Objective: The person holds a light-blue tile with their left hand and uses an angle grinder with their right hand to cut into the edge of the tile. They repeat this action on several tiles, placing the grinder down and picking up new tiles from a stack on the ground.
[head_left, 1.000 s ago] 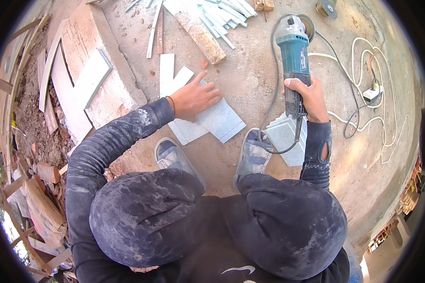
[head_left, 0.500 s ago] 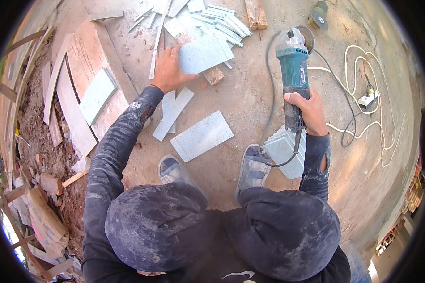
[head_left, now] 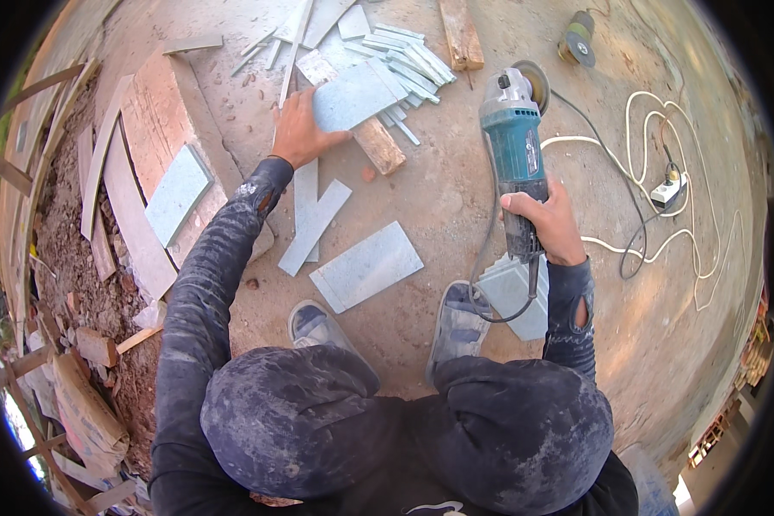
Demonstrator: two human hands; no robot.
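Grinder [head_left: 518,146] in the right hand [head_left: 549,217], fingers wrapped round its rear body, was the largest thing held. A smaller pale tile [head_left: 359,93], its left end gripped by the left hand [head_left: 305,131], thumb and fingers part-spread, overlapped a wooden block [head_left: 378,148]. Positioning the tile seemed the step in hand, the next move calling for steady support. The tile's underside hidden, contact with the block was unclear.

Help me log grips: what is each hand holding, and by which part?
Right hand: teal angle grinder, by its dark rear body. Left hand: pale blue tile, by its left end.
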